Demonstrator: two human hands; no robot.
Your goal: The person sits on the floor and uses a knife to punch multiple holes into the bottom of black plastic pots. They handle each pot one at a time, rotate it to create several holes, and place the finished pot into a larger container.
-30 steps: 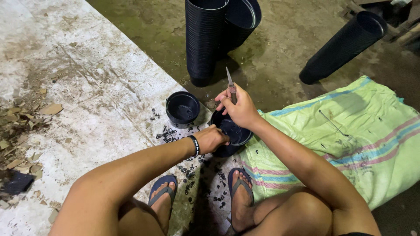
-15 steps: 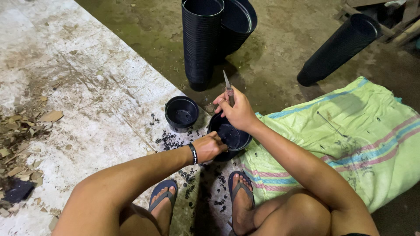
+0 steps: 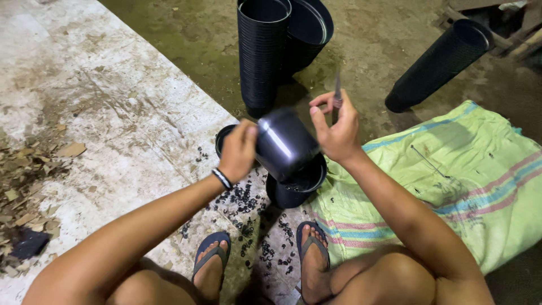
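Observation:
My left hand [image 3: 238,149] grips a black plastic pot [image 3: 285,142], lifted and tipped on its side above another black pot [image 3: 298,186] that stands on the ground. My right hand [image 3: 337,127] touches the lifted pot's right side and holds a thin metal tool [image 3: 337,90] upright between thumb and fingers. Part of a third pot [image 3: 223,138] shows behind my left hand. Small black plastic scraps [image 3: 248,206] lie scattered on the ground by my feet.
A tall stack of black pots [image 3: 261,53] stands ahead, another stack [image 3: 307,31] leans behind it, and a third stack [image 3: 437,65] lies at the right. A green striped sack [image 3: 468,175] covers the ground on the right. Dry leaves [image 3: 28,181] lie at the left.
Both hands were down at the pot on the ground. Now the left hand has lifted a pot up and tipped it sideways, and the right hand has risen with the tool.

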